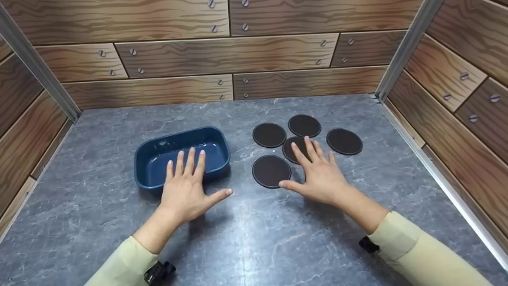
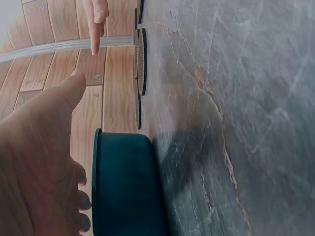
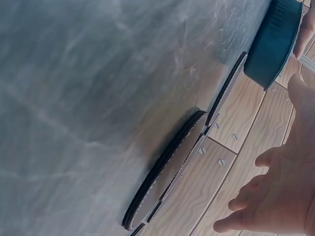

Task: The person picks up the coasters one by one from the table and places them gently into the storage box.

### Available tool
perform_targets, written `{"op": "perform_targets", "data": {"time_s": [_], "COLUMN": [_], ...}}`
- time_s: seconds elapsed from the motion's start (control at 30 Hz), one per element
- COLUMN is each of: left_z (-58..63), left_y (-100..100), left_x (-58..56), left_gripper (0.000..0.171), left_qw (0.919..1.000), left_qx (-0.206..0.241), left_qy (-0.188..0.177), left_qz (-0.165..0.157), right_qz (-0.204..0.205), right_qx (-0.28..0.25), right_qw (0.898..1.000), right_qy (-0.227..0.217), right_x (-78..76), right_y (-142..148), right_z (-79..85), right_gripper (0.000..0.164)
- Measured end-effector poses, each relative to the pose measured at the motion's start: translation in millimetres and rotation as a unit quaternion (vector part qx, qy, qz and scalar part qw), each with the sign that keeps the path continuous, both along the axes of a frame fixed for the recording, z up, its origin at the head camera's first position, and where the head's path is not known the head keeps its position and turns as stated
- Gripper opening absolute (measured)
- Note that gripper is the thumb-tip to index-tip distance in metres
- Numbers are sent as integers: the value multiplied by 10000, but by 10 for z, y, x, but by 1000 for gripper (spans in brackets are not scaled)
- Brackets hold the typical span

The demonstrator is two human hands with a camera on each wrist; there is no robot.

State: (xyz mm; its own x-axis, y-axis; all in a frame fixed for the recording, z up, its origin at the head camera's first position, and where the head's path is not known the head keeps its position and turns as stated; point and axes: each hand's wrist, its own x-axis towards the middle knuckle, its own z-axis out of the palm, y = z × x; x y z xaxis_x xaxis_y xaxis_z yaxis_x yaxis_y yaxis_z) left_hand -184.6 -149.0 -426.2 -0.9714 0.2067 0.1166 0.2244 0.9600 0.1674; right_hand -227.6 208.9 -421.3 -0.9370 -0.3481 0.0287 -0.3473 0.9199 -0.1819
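Note:
A dark blue rectangular tub (image 1: pixel 182 133) with rounded corners stands on the left of the table. My left hand (image 1: pixel 184 194) is spread above its near edge, fingers straight; in the left wrist view the hand looks apart from the tub's wall (image 2: pixel 128 182). To the right lie several round dark coasters with stitched rims, among them a near one (image 1: pixel 272 171) and a far right one (image 1: pixel 344 141). Over them hovers my right hand (image 1: pixel 321 178), its fingers spread, partly covering the middle coaster (image 1: pixel 291 150). The right wrist view shows a gap between that hand and the coasters (image 3: pixel 167 167). Neither hand holds anything.
The grey marbled tabletop (image 1: pixel 278 246) is bounded by wood-patterned panels at the back (image 1: pixel 226 57), left and right. Metal strips (image 1: pixel 408 51) run along the corners. A dark strapped device (image 1: pixel 158 273) sits at each wrist.

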Motion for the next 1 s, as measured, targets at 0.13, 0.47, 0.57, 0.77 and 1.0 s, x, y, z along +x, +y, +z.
{"op": "perform_targets", "data": {"time_s": [0.13,0.47,0.57,0.77,1.0], "left_z": [19,108,154,211,154], "left_y": [-34,-364,-538,-855,-1080], "left_x": [-3,-74,-92,-115,-141], "left_gripper": [127,126,123,120,121], "left_qw": [10000,9996,9994,9991,9989], "left_qx": [19,-10,48,270,340], "left_qy": [46,161,249,209,59], "left_qz": [21,214,234,271,318], "right_qz": [33,244,343,549,881], "right_qx": [15,-112,-197,-201,-173], "right_qw": [10000,9996,9992,9982,9958], "right_qy": [7,58,36,-87,-172], "right_x": [-21,-133,-187,-302,-411], "right_y": [-24,-307,-463,-801,-1118], "right_z": [33,207,249,275,263], "right_gripper": [119,115,114,111,108]}}
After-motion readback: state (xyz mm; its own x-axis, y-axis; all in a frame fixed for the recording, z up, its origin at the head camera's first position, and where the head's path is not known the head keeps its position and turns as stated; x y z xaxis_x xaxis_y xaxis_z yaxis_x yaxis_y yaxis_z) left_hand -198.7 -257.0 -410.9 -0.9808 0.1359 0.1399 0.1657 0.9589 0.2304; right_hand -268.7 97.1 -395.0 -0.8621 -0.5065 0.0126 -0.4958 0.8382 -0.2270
